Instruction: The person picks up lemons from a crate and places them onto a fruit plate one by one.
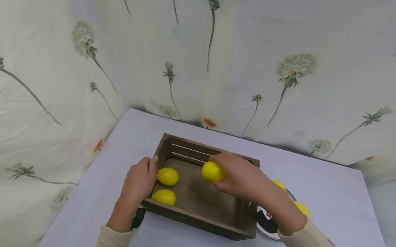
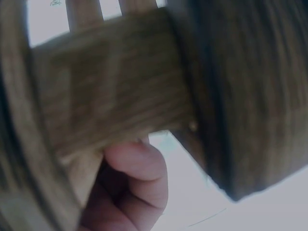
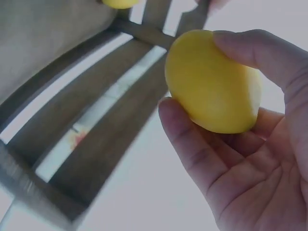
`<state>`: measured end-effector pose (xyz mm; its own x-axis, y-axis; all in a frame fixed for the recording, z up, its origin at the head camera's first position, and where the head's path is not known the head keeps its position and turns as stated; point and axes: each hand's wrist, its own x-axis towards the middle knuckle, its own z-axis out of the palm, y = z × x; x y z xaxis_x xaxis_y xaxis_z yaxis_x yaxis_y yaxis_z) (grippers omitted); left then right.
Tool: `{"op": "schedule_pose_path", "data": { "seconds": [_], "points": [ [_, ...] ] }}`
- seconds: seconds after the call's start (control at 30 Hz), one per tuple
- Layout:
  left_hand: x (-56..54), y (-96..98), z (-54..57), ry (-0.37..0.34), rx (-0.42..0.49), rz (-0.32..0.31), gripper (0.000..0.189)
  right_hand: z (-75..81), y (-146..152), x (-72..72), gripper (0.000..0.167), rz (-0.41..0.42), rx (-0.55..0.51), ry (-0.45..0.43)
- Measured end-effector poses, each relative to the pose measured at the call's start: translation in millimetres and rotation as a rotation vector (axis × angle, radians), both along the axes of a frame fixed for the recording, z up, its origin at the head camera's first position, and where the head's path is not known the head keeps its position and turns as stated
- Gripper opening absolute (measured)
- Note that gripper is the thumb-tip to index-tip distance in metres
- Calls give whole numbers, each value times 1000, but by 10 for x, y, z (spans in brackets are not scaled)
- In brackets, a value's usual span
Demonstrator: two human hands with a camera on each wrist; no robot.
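Observation:
My right hand [image 1: 244, 178] holds a yellow lemon [image 1: 213, 171] over a brown wooden crate [image 1: 200, 219]. In the right wrist view, thumb and fingers wrap round the lemon [image 3: 211, 84], above the slatted crate side [image 3: 106, 130]. At the crate's left end, my left hand [image 1: 140, 180] grips the side wall. The left wrist view shows its curled fingers [image 2: 137, 166] at the edge of a wooden slat [image 2: 115, 86]. Inside the crate, two lemons lie along the left: one farther back [image 1: 168, 176], the other [image 1: 164, 196] by the front corner.
Right of the crate stands a plate [image 1: 273, 236] with a dark rim line, partly hidden by my right forearm. Yellow lemons [image 1: 301, 208] show on it. The table [image 1: 338, 214] has a pale cover, and a dandelion-patterned cloth [image 1: 242, 64] hangs behind and beside it.

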<state>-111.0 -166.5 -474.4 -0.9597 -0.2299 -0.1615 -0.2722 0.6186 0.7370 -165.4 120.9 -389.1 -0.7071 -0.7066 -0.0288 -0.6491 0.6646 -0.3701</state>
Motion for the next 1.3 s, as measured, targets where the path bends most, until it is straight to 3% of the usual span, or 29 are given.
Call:
{"op": "schedule_pose_path", "data": {
  "seconds": [0.23, 0.27, 0.37, 0.47, 0.67, 0.87, 1.1, 1.3],
  "points": [
    [8, -7, 3, 9, 1, -3, 46, 176, 383, 309, 58, -158, -53, -33],
    [11, -11, 2, 9, -1, -3, 46, 193, 433, 358, 58, -191, -69, -75],
    [14, -16, -11, 9, 0, -4, 46, 190, 597, 498, 59, -277, -137, -172],
    [21, -16, -20, 8, 3, -7, 47, 151, 767, 637, 60, -344, -188, -183],
    [23, -4, -21, 5, 6, -6, 47, 43, 1126, 857, 70, -433, -197, -5],
    [29, -4, 12, -5, 13, -7, 48, -159, 1465, 1015, 74, -552, -128, 74],
    [25, 2, 26, -12, 19, -9, 50, -521, 1647, 1207, 77, -752, -100, -53],
    [21, 7, -7, -13, 18, -7, 51, -856, 1596, 1303, 86, -948, -108, -185]
  ]
}}
